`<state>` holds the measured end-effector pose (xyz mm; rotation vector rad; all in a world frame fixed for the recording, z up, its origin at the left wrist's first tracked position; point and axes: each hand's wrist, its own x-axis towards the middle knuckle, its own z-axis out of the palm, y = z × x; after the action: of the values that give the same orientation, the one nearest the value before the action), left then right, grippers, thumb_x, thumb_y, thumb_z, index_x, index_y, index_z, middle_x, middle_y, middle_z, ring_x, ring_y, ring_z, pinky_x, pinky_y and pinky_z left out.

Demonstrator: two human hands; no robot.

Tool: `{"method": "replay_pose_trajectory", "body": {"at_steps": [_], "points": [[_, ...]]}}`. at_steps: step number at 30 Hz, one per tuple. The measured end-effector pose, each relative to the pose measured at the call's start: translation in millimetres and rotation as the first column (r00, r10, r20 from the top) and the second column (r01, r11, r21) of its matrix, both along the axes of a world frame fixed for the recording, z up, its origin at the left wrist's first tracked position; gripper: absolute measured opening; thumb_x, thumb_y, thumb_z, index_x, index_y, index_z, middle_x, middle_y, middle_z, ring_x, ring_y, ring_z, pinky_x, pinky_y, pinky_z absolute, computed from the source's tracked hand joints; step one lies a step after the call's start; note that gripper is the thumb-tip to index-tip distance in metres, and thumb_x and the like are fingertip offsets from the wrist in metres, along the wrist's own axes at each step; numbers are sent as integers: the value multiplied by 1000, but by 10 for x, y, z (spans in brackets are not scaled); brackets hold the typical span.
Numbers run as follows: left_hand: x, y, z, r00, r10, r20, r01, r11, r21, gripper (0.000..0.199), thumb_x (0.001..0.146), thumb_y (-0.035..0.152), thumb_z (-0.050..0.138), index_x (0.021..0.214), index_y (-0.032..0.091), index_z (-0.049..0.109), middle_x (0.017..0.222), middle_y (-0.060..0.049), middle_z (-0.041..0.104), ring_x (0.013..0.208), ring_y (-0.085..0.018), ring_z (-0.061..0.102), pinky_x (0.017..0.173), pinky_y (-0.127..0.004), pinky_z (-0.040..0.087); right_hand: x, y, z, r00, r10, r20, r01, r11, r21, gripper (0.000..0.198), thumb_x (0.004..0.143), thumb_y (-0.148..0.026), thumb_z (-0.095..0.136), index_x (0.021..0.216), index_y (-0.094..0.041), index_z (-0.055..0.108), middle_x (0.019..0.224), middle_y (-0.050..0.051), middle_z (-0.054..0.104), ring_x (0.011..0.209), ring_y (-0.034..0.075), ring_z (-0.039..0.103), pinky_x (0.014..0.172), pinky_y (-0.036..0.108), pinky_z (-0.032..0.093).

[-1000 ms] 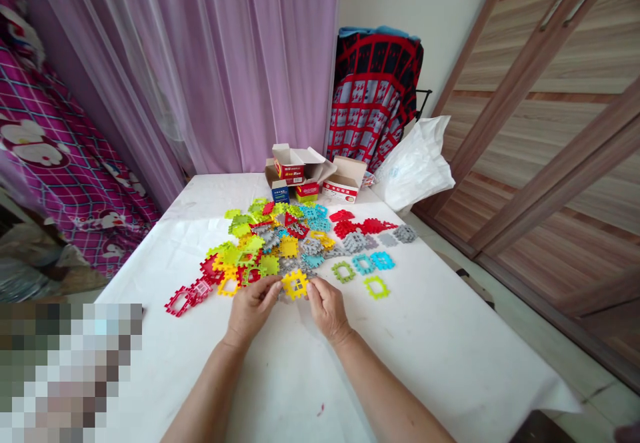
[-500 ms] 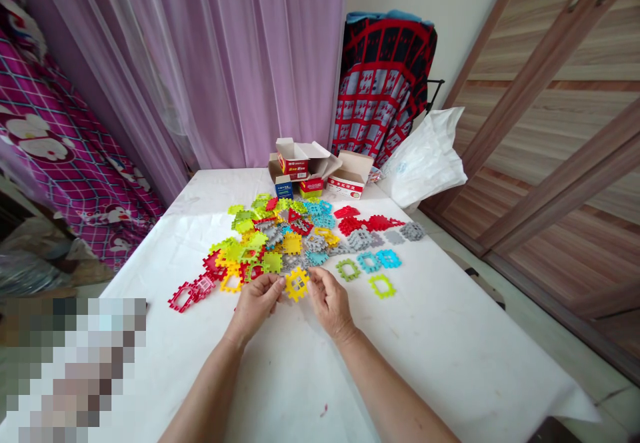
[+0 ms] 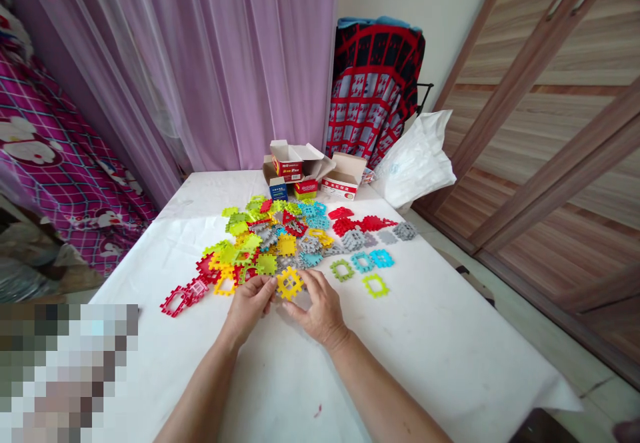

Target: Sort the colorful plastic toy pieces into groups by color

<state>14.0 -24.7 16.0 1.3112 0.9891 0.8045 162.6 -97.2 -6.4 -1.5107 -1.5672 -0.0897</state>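
A yellow window-shaped interlocking tile (image 3: 290,284), with notched edges and a cross in its middle, is held up over the near side of the table. My left hand (image 3: 253,304) pinches its left edge between thumb and fingers. On the tile's other side, my right hand (image 3: 320,308) has its thumb spread down and apart from its fingers, whose tips are at the tile's right edge. Just beyond is a heap of similar tiles (image 3: 287,245) in yellow, green, red, grey and blue. A lime green frame tile (image 3: 375,286) lies right of my right hand.
Opened small cardboard boxes (image 3: 343,177) stand at the table's far end, beside a white plastic bag (image 3: 417,159). Red tiles (image 3: 365,223), grey tiles (image 3: 404,231) and blue frame tiles (image 3: 381,258) lie at right. Linked red tiles (image 3: 176,301) lie at left.
My right thumb has come off the yellow tile and spread downward. My left hand keeps its pinch. The whole view has shifted slightly, so things appear further left.
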Motion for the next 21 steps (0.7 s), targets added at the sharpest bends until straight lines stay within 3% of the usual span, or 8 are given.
{"method": "replay_pose_trajectory", "body": {"at_steps": [5, 21], "points": [[-1, -2, -10, 1000, -9, -11, 9, 1000, 22, 49, 65, 64, 68, 66, 17, 53, 49, 7, 50, 36, -4, 36, 36, -17, 27, -5, 7, -36, 1000, -11, -2, 11, 998, -56, 54, 75, -35, 66, 124, -16, 54, 112, 12, 60, 105, 23, 58, 89, 34, 52], [12, -32, 27, 994, -94, -64, 100, 990, 100, 47, 69, 64, 63, 68, 18, 57, 50, 7, 49, 39, -5, 38, 39, -18, 30, 10, 6, -15, 999, -9, -45, 6, 997, -78, 49, 76, -34, 63, 121, -18, 55, 108, 10, 62, 100, 22, 60, 84, 32, 53]]}}
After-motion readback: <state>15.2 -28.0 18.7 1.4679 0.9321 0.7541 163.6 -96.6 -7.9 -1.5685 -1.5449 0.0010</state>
